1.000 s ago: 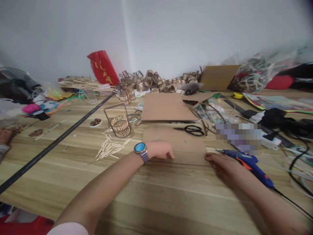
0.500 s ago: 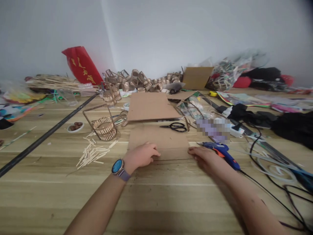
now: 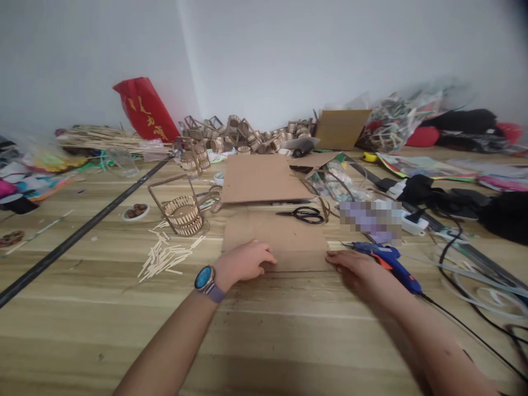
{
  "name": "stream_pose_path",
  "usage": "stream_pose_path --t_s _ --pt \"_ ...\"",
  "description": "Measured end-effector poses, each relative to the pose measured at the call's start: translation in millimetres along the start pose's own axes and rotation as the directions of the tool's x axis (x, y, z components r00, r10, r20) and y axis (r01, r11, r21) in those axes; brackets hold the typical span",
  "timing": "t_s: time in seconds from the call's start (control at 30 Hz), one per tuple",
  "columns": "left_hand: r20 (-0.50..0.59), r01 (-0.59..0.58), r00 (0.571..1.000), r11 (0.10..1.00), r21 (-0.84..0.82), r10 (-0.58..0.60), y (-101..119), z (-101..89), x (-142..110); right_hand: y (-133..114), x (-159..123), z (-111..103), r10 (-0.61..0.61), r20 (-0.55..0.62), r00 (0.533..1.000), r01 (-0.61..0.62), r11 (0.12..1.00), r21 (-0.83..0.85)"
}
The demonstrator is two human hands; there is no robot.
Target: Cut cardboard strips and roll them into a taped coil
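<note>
A flat piece of brown cardboard [image 3: 297, 239] lies on the table in front of me, with a fold line near its front edge. My left hand [image 3: 246, 261], wearing a watch [image 3: 203, 278] on the wrist, has its fingers bent over the cardboard's front part, thumb at the edge. At the front right corner, my right hand [image 3: 353, 265] grips the same cardboard between thumb and fingers. Black-handled scissors [image 3: 305, 214] rest on the cardboard's far part. Just beyond the right hand lies a blue glue gun [image 3: 390, 261].
A larger cardboard sheet [image 3: 259, 179] lies behind. To the left stand a small stick basket [image 3: 181, 214], loose short sticks [image 3: 163, 258] and a white bowl [image 3: 136, 212] of brown pieces. Many small baskets [image 3: 247, 137] are heaped by the wall. Cables [image 3: 462, 335] trail at right.
The whole view has shifted slightly, so things appear a little further right. Both hands keep their places on the cardboard.
</note>
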State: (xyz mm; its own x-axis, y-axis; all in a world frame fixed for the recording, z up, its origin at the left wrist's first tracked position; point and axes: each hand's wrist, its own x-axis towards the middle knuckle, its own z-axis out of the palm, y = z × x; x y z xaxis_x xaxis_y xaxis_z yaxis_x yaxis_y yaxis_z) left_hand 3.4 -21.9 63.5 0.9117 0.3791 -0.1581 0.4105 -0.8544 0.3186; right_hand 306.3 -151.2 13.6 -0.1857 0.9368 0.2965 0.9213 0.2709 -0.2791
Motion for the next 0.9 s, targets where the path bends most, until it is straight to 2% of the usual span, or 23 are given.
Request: stream_pose_path --t_s 0.3,0.43,0.63,0.77,0.9 --pt "0.001 0.008 1.0 1.0 -0.016 -0.008 -0.7 -0.6 -0.9 3.1 -0.1 4.4 0.001 -0.019 1.0 -0.001 1.0 -0.005" --pt "-0.054 0.007 0.999 1.0 -0.018 -0.008 2.4 3.9 -0.2 -3.4 1.4 -0.4 0.006 0.006 1.0 -0.006 1.0 -0.022" --pt "-0.159 0.073 0.984 0.997 -0.021 -0.075 17.3 11.5 7.3 -8.2 1.9 -2.8 0.0 0.017 1.0 0.001 0.997 -0.076" --pt "-0.167 0.079 0.982 0.995 -0.058 -0.087 11.7 20.7 12.4 -9.5 2.0 -2.6 0.023 0.021 1.0 -0.022 0.997 -0.074" --pt "-0.16 0.02 0.987 0.996 -0.083 -0.033 2.5 29.3 15.2 -16.9 4.4 -3.5 0.054 0.043 0.998 -0.05 0.995 -0.087"
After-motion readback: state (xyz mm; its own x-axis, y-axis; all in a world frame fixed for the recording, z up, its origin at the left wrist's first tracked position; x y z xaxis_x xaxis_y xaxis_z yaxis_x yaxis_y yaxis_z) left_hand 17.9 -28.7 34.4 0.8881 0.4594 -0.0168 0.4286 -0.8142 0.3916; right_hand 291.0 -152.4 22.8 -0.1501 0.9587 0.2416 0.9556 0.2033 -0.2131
